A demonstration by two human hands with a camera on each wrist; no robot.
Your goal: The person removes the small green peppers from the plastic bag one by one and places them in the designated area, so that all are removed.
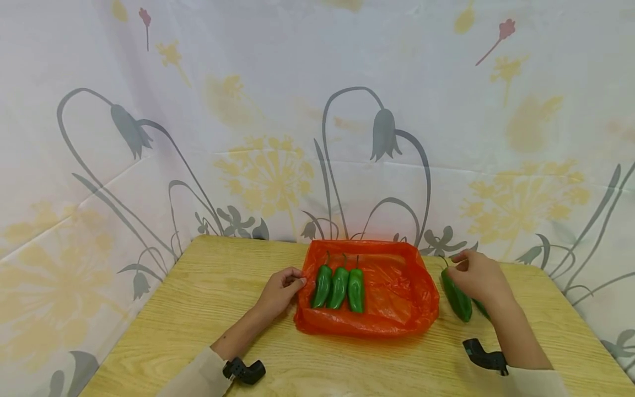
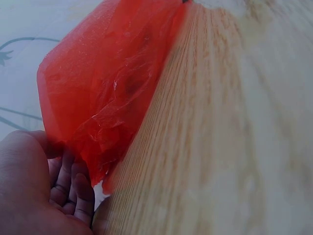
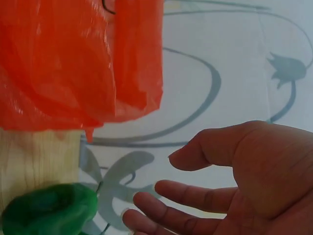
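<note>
Hands (image 1: 278, 292) (image 1: 482, 277) apart, peppers (image 1: 339, 288) shiny, dk grn

Head view: 2nd loose pepper (image 1: 480, 307) mostly hidden behind R hand (image 1: 480, 278) & wrist; L sleeve (image 1: 193, 375) + R sleeve (image 1: 536, 383) cut by btm edge. L wrist view: red bag (image 2: 93, 83) cropped at top, dark patches (image 2: 133, 83) thru plastic too blurry to ID, L hand's (image 2: 32, 191) fingertips partly hidden at its edge, so can't tell if they pinch. R wrist view: bag cropped top & left, blurry green pepper (image 3: 51, 210) cut at btm, R hand cut at pic's R edge.
</note>
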